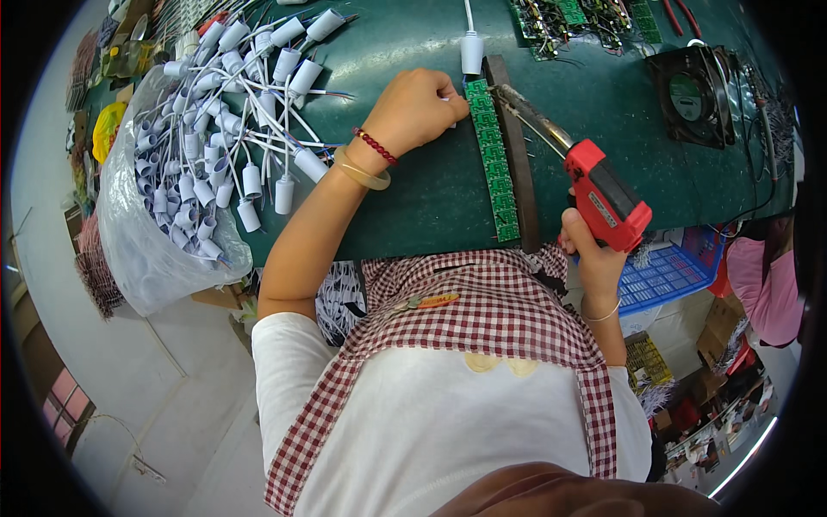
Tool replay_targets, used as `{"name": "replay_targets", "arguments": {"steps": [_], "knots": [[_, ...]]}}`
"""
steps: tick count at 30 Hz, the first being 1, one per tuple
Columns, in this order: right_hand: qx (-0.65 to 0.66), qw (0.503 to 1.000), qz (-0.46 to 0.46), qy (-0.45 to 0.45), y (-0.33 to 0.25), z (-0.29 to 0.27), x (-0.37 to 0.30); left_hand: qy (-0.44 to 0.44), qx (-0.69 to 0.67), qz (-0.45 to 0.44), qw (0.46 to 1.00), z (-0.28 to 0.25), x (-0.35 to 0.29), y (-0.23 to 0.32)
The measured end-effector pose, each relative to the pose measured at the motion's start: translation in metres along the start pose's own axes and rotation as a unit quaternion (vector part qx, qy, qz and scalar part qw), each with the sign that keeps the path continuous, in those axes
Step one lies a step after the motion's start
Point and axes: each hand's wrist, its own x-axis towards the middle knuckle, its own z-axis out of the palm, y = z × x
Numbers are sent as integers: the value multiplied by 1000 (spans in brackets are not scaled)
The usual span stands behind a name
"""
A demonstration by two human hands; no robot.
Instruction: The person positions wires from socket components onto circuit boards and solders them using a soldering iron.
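Observation:
My right hand (596, 263) grips a red and black soldering gun (607, 194). Its metal tip reaches over a dark bar to the far end of a long green circuit board strip (491, 164). My left hand (418, 108) is closed in a pinch beside that same end; a bit of white shows at the fingertips, but what they hold is mostly hidden. Just beyond the strip's end lies a white cylindrical lamp holder (471, 53) with a white cable running away from me. The dark bar (517, 172) lies along the strip's right side.
A heap of white lamp holders with wires (207, 164) spills from a clear plastic bag (129, 250) on the left. Assembled circuit boards (573, 26) lie at the back. A black fan (689, 96) stands at the right, a blue basket (668, 276) below the table edge.

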Motion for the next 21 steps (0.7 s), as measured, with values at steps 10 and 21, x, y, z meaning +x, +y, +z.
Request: {"name": "replay_targets", "arguments": {"steps": [10,21], "knots": [[52,997,-28,46,17,-1,4,-4,-44,37,998,0,3,-3],[73,997,-22,-25,-1,-11,0,8,-28,18,999,5,-3,-5]]}}
